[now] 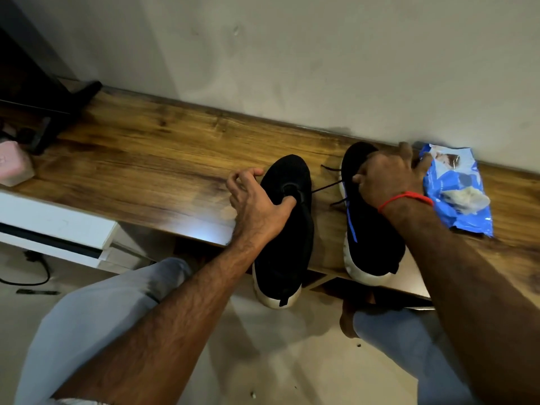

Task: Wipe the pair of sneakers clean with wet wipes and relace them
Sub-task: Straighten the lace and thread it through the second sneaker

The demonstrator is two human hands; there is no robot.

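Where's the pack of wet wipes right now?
The wipes pack lies on the wooden shelf at the far right by the wall, just right of the right hand and right sneaker.

bare wooden shelf left of the sneakers, wipes pack crowding the right, wall close behind

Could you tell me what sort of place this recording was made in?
Probably a room in a home: a long wood-grain shelf against a plain painted wall, a black stand foot, perhaps a television's, and a white low cabinet on a pale tiled floor.
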